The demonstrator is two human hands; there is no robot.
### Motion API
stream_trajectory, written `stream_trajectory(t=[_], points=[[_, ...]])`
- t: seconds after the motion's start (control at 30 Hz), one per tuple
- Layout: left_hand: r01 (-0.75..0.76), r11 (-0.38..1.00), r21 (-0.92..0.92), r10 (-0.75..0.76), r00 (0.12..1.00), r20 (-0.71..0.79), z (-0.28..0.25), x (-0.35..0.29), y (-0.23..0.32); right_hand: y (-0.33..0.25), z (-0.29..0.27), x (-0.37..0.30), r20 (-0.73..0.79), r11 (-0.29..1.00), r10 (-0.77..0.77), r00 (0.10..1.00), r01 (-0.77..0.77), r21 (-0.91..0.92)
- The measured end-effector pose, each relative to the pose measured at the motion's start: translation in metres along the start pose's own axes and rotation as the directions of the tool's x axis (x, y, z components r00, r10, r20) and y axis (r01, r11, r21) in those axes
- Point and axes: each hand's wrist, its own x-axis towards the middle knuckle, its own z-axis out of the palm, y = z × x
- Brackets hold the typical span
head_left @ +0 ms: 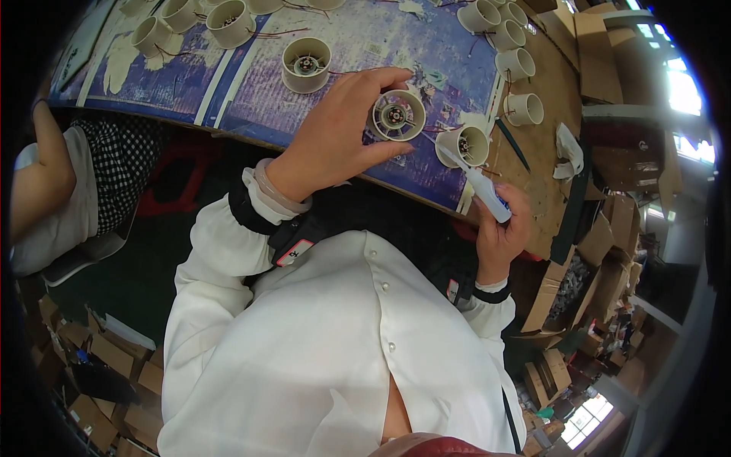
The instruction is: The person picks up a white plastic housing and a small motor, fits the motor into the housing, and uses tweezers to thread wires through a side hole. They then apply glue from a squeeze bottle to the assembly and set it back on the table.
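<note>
My left hand [335,137] reaches over the table, thumb and fingers curved round a white cylindrical housing [418,114]. Inside that housing sits a small motor-like round part with spokes. In my right hand [505,232] is a white squeeze bottle [487,194] with a long thin nozzle, which looks like a glue bottle. Its nozzle slants up and left, across the front of a second white housing [474,156] standing right of the first. Whether the tip touches anything is too small to tell. Thin wires run between the two housings.
More white housings with dark red wires stand along the back left, such as one housing [306,78], and at the right, such as another [524,110]. A dark green pen-like stick [514,145] and crumpled white tissue [568,152] lie on the table's right. Someone's arm [46,164] shows far left.
</note>
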Motion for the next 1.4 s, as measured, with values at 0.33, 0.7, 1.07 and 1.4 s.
stream_trajectory(t=[0.33,0.7,1.07,1.4], points=[[0.036,0.999,0.015,-0.036,0.999,0.007,-0.004,0.0,0.002,0.004,0.003,-0.005,-0.007,0.987,0.129,0.992,-0.128,0.094],[-0.016,0.912,0.409,0.006,1.0,0.024,-0.013,0.004,-0.005,0.03,-0.009,-0.035,0.075,0.414,0.589,0.805,-0.38,0.827],[-0.267,0.895,0.358,0.235,0.963,0.131,0.037,0.037,0.029,0.038,-0.011,-0.047,0.051,0.283,0.637,0.769,-0.296,0.912],[0.205,0.971,-0.122,-0.156,0.932,0.326,0.058,0.042,0.016,0.035,-0.018,-0.06,-0.031,0.415,0.635,0.772,-0.307,0.857]])
